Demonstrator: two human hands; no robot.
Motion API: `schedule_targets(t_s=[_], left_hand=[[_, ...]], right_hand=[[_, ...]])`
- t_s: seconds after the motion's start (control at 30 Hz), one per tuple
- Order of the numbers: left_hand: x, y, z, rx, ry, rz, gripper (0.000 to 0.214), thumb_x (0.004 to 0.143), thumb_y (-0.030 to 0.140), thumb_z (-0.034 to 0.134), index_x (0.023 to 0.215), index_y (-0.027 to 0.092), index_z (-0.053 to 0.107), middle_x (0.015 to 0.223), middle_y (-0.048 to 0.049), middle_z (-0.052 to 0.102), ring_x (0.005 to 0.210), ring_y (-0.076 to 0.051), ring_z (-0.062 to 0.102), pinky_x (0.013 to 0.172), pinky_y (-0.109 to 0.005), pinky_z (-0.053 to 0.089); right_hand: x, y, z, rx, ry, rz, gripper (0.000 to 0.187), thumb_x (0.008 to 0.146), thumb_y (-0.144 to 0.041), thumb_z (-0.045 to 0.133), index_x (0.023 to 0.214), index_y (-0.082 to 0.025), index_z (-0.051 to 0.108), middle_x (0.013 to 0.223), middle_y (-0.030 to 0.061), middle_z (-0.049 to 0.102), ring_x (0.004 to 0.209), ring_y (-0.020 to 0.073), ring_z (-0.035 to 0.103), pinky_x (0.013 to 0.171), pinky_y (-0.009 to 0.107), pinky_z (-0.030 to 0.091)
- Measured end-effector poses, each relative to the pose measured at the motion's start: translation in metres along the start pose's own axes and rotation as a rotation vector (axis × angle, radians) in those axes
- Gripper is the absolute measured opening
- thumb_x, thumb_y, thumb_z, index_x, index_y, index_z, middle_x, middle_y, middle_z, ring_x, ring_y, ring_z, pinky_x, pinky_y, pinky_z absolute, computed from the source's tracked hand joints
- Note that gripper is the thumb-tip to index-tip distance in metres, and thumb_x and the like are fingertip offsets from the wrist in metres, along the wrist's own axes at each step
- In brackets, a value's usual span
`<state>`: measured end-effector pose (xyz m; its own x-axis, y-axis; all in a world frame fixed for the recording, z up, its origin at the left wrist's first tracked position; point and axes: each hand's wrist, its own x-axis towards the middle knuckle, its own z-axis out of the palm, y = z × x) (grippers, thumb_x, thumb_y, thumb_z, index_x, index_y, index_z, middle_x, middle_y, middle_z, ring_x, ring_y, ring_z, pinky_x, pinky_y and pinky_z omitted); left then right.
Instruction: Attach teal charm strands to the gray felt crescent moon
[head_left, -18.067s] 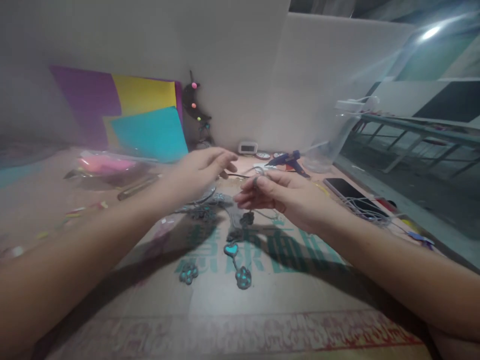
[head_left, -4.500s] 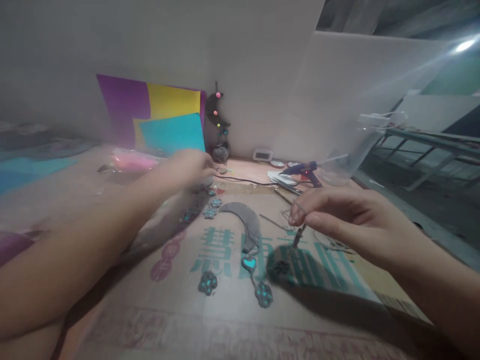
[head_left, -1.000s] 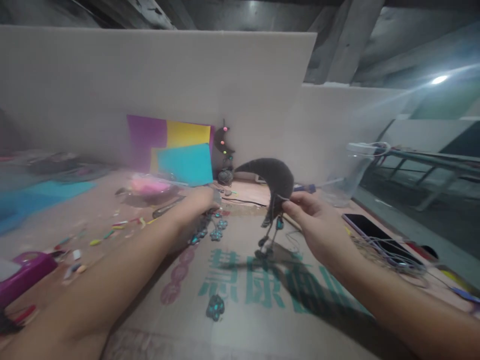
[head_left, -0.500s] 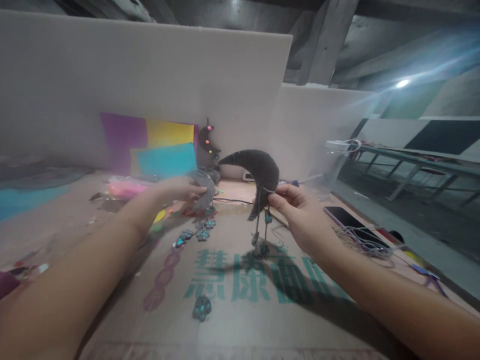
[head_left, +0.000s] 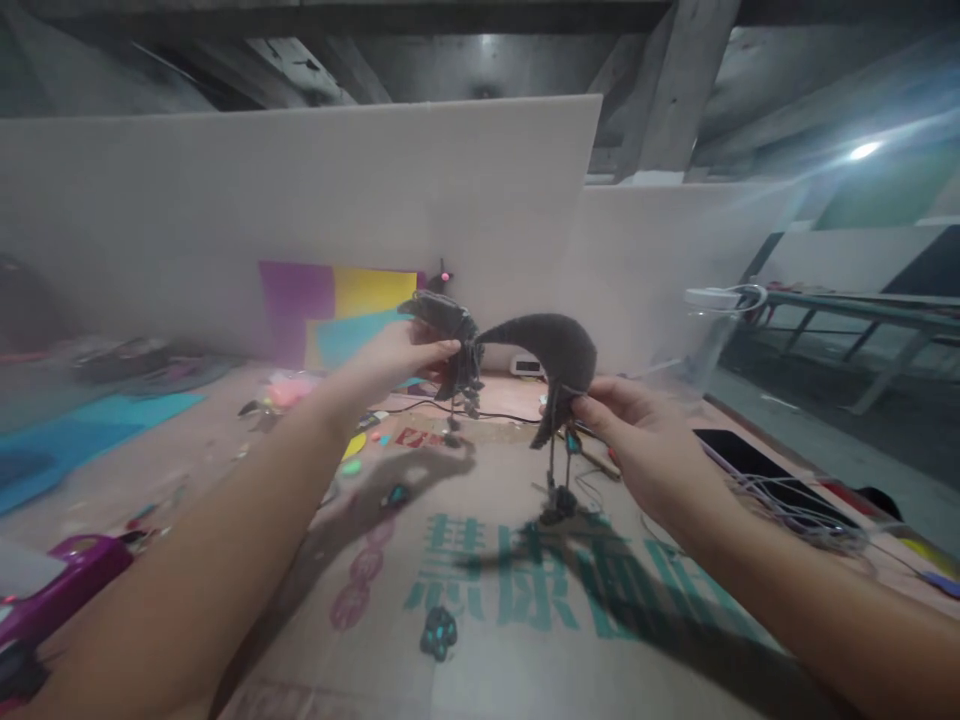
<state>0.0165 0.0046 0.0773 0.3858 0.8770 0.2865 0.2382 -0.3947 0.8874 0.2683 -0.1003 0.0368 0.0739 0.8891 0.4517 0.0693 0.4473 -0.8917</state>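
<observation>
My right hand pinches the lower end of a dark grey crescent moon between thumb and fingers. Strings hang from that moon, carrying small grey and teal pieces close above the tabletop. To its left, my left hand grips a second dark grey crescent-shaped piece with cords and small pieces dangling below it. The tip of the right-hand moon comes up beside this piece; whether they touch I cannot tell. A grey paw-shaped piece with teal pads lies on the table in front.
Coloured sheets lean on the white partition behind. A phone and tangled white cable lie at right. A purple object sits at lower left, near a blue sheet. A small white clock-like device stands behind.
My left hand has lifted its grey piece off the table, and the string of small paw pieces has risen with it. My right hand still holds its moon. The view has shifted left and up.
</observation>
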Motion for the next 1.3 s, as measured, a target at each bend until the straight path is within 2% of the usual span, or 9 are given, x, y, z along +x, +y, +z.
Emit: schedule_targets(t_s=[0.1, 0.27, 0.43, 0.5, 0.57, 0.7, 0.87, 1.0, 1.3], left_hand=[[-0.008, 0.012, 0.013, -0.016, -0.003, 0.070, 0.030, 0.084, 0.039, 0.071, 0.104, 0.017, 0.066, 0.104, -0.0081, 0.075, 0.084, -0.019, 0.071, 0.072, -0.029, 0.057], [-0.012, 0.020, 0.023, -0.039, -0.077, 0.090, 0.032, 0.084, 0.039, 0.070, 0.105, 0.015, 0.066, 0.108, -0.0108, 0.075, 0.091, -0.022, 0.071, 0.074, -0.031, 0.057], [-0.007, 0.012, 0.023, -0.019, -0.132, -0.062, 0.028, 0.086, 0.037, 0.069, 0.102, 0.015, 0.069, 0.105, -0.0101, 0.076, 0.089, -0.020, 0.072, 0.079, -0.031, 0.058], [-0.002, 0.005, 0.023, 0.006, -0.119, -0.140, 0.025, 0.086, 0.035, 0.069, 0.100, 0.015, 0.069, 0.102, -0.0099, 0.077, 0.089, -0.020, 0.072, 0.080, -0.031, 0.058], [0.002, -0.001, 0.022, -0.002, -0.107, -0.160, 0.023, 0.085, 0.033, 0.070, 0.100, 0.016, 0.070, 0.103, -0.0098, 0.077, 0.090, -0.020, 0.072, 0.082, -0.032, 0.058], [0.002, -0.003, 0.019, -0.037, -0.090, -0.097, 0.024, 0.085, 0.033, 0.070, 0.103, 0.017, 0.070, 0.105, -0.0087, 0.076, 0.092, -0.020, 0.072, 0.085, -0.035, 0.058], [-0.009, 0.014, 0.014, -0.011, -0.010, -0.080, 0.029, 0.087, 0.035, 0.069, 0.110, 0.019, 0.068, 0.103, -0.0080, 0.076, 0.083, -0.020, 0.072, 0.080, -0.036, 0.059], [-0.015, 0.022, 0.011, -0.018, -0.015, 0.044, 0.029, 0.085, 0.035, 0.071, 0.105, 0.014, 0.069, 0.106, -0.0107, 0.074, 0.088, -0.023, 0.072, 0.082, -0.037, 0.059], [-0.010, 0.014, -0.005, -0.054, 0.026, 0.105, 0.036, 0.081, 0.042, 0.074, 0.106, 0.016, 0.069, 0.105, -0.0102, 0.074, 0.088, -0.023, 0.071, 0.078, -0.034, 0.059]], right_hand=[[0.004, -0.003, 0.002, -0.010, 0.030, 0.052, 0.026, 0.074, -0.043, 0.080, 0.085, -0.021, 0.073, 0.081, 0.0025, 0.076, 0.083, 0.0198, 0.070, 0.081, 0.035, 0.055], [0.016, -0.003, 0.003, 0.079, 0.015, 0.047, 0.029, 0.071, -0.044, 0.083, 0.083, -0.020, 0.074, 0.081, 0.0040, 0.076, 0.080, 0.0190, 0.068, 0.086, 0.037, 0.052], [0.018, 0.005, 0.000, 0.051, 0.015, 0.028, 0.030, 0.072, -0.047, 0.081, 0.082, -0.020, 0.073, 0.079, 0.0033, 0.073, 0.079, 0.0189, 0.066, 0.084, 0.036, 0.051], [0.015, 0.007, -0.001, 0.034, 0.017, 0.057, 0.030, 0.072, -0.047, 0.082, 0.082, -0.019, 0.074, 0.080, 0.0030, 0.074, 0.079, 0.0185, 0.066, 0.083, 0.035, 0.051], [0.013, 0.007, -0.002, 0.019, 0.036, 0.083, 0.029, 0.071, -0.045, 0.082, 0.083, -0.020, 0.074, 0.082, 0.0027, 0.075, 0.080, 0.0175, 0.066, 0.081, 0.033, 0.051], [0.012, 0.007, -0.006, 0.000, 0.043, 0.060, 0.028, 0.072, -0.046, 0.082, 0.083, -0.021, 0.076, 0.084, 0.0027, 0.077, 0.080, 0.0167, 0.066, 0.080, 0.031, 0.051], [0.011, 0.004, -0.007, -0.024, 0.053, 0.030, 0.032, 0.070, -0.050, 0.083, 0.082, -0.021, 0.076, 0.086, 0.0046, 0.078, 0.082, 0.0198, 0.068, 0.082, 0.035, 0.053], [0.009, 0.001, -0.005, -0.049, 0.039, 0.006, 0.032, 0.069, -0.051, 0.083, 0.081, -0.022, 0.076, 0.085, 0.0043, 0.078, 0.081, 0.0202, 0.068, 0.080, 0.035, 0.053], [0.002, -0.001, -0.005, -0.055, 0.007, -0.018, 0.030, 0.073, -0.052, 0.080, 0.081, -0.023, 0.076, 0.083, 0.0034, 0.077, 0.081, 0.0201, 0.067, 0.077, 0.034, 0.053]])
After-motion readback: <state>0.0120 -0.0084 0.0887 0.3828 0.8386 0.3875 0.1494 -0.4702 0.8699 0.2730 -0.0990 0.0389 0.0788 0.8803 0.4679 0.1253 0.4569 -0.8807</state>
